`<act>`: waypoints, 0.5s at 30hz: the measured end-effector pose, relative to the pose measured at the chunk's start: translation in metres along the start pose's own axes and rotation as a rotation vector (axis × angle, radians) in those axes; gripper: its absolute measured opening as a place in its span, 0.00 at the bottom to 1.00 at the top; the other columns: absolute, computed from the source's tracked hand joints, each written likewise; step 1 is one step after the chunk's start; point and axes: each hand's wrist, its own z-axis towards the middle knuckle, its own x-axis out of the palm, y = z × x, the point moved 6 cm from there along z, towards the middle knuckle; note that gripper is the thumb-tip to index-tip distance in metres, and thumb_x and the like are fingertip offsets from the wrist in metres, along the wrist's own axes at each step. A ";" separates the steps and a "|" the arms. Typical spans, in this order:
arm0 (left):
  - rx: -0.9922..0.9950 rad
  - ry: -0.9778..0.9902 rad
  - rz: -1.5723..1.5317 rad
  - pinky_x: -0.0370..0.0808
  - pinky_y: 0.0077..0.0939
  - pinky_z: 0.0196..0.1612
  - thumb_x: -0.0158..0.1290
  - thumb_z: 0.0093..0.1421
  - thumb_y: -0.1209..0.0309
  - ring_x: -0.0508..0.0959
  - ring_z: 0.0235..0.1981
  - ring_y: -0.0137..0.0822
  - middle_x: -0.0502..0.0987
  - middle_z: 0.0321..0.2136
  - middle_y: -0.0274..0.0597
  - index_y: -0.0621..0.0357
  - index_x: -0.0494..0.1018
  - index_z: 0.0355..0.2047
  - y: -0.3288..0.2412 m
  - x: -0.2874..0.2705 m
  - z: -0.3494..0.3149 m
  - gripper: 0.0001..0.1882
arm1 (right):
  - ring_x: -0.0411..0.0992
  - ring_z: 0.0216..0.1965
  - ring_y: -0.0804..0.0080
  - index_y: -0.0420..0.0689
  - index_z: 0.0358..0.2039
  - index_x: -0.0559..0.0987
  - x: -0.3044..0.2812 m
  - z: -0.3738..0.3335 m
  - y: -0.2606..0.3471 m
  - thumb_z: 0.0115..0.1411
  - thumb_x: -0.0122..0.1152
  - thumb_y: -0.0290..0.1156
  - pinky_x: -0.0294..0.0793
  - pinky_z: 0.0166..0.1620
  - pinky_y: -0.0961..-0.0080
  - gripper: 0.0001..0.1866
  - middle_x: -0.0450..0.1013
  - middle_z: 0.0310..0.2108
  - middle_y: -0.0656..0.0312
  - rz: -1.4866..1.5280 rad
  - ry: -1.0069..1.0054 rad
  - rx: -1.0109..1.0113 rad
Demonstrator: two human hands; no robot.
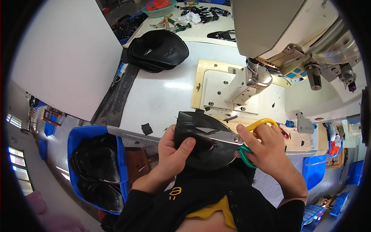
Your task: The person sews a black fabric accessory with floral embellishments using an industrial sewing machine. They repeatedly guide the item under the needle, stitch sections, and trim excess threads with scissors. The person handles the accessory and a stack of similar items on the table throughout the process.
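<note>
The left hand (172,154) pinches a black piece (216,154) by the surface's (154,92) near edge; the right hand (266,150) holds scissors (236,139), handles spread. Should the piece slip, the blades (222,136) could nick the left hand. Near left, a blue bin (123,166) holds dark pieces (96,162); far, a teal basin (154,14) holds something red (156,4).

We're seeing room over the table (154,96), between black shell (174,50) and held piece (221,154); machine (266,33) is blocking the right.

A teal basin (161,13) holding red plastic (156,4) sits far off, near crumpled white material (189,18); a sewing machine (266,27) stands right, a blue tub (313,172) nearer.
</note>
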 end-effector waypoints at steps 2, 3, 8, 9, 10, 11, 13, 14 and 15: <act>0.008 0.051 0.049 0.74 0.26 0.49 0.53 0.65 0.74 0.76 0.43 0.28 0.77 0.42 0.42 0.64 0.67 0.45 -0.002 0.002 -0.003 0.11 | 0.66 0.25 0.68 0.51 0.57 0.71 -0.006 0.007 0.003 0.38 0.76 0.41 0.63 0.29 0.68 0.43 0.64 0.26 0.65 -0.016 -0.044 -0.021; 0.027 0.071 0.051 0.73 0.24 0.49 0.52 0.65 0.74 0.76 0.44 0.27 0.77 0.43 0.41 0.64 0.68 0.45 -0.005 0.005 -0.004 0.10 | 0.66 0.26 0.67 0.51 0.57 0.71 -0.006 0.007 0.003 0.38 0.76 0.41 0.63 0.29 0.68 0.42 0.64 0.26 0.65 -0.010 -0.023 -0.021; 0.051 0.103 0.054 0.72 0.18 0.44 0.53 0.65 0.75 0.74 0.40 0.22 0.78 0.39 0.38 0.64 0.70 0.43 -0.010 0.014 -0.004 0.08 | 0.66 0.27 0.70 0.51 0.56 0.73 -0.012 0.003 -0.002 0.45 0.70 0.39 0.62 0.31 0.69 0.35 0.63 0.26 0.65 -0.061 0.091 -0.062; 0.065 0.110 0.105 0.72 0.17 0.42 0.53 0.65 0.76 0.74 0.39 0.21 0.78 0.38 0.37 0.64 0.71 0.42 -0.011 0.015 -0.004 0.07 | 0.66 0.27 0.69 0.50 0.56 0.73 -0.016 0.007 0.000 0.43 0.72 0.39 0.62 0.30 0.69 0.36 0.63 0.26 0.65 -0.060 0.078 -0.072; 0.075 0.119 0.157 0.71 0.16 0.40 0.53 0.64 0.76 0.73 0.38 0.20 0.78 0.37 0.36 0.65 0.71 0.41 -0.010 0.016 -0.005 0.07 | 0.65 0.26 0.68 0.50 0.55 0.73 -0.021 0.013 0.004 0.41 0.73 0.39 0.62 0.30 0.68 0.37 0.63 0.26 0.65 -0.058 0.066 -0.076; 0.093 0.114 0.201 0.71 0.16 0.39 0.54 0.64 0.76 0.73 0.37 0.20 0.78 0.36 0.36 0.65 0.72 0.40 -0.011 0.017 -0.005 0.06 | 0.65 0.26 0.67 0.50 0.55 0.73 -0.024 0.017 0.006 0.39 0.75 0.39 0.61 0.29 0.68 0.39 0.63 0.26 0.65 -0.057 0.054 -0.081; 0.131 0.104 0.290 0.70 0.15 0.37 0.55 0.63 0.77 0.72 0.36 0.18 0.77 0.34 0.35 0.66 0.73 0.37 -0.012 0.018 -0.005 0.05 | 0.65 0.26 0.70 0.49 0.56 0.73 -0.027 0.019 0.008 0.44 0.70 0.38 0.62 0.29 0.70 0.35 0.62 0.25 0.66 -0.087 0.095 -0.101; 0.105 0.120 0.283 0.70 0.15 0.37 0.55 0.62 0.77 0.72 0.36 0.19 0.78 0.34 0.36 0.66 0.74 0.37 -0.010 0.018 -0.006 0.05 | 0.66 0.26 0.72 0.49 0.56 0.74 -0.027 0.018 0.009 0.47 0.68 0.37 0.62 0.29 0.71 0.33 0.61 0.24 0.67 -0.102 0.114 -0.111; 0.079 0.135 0.275 0.70 0.16 0.37 0.56 0.62 0.77 0.72 0.36 0.19 0.78 0.34 0.36 0.67 0.74 0.37 -0.008 0.016 -0.007 0.06 | 0.66 0.25 0.72 0.49 0.56 0.74 -0.028 0.015 0.007 0.47 0.68 0.37 0.62 0.29 0.71 0.33 0.61 0.24 0.67 -0.114 0.133 -0.104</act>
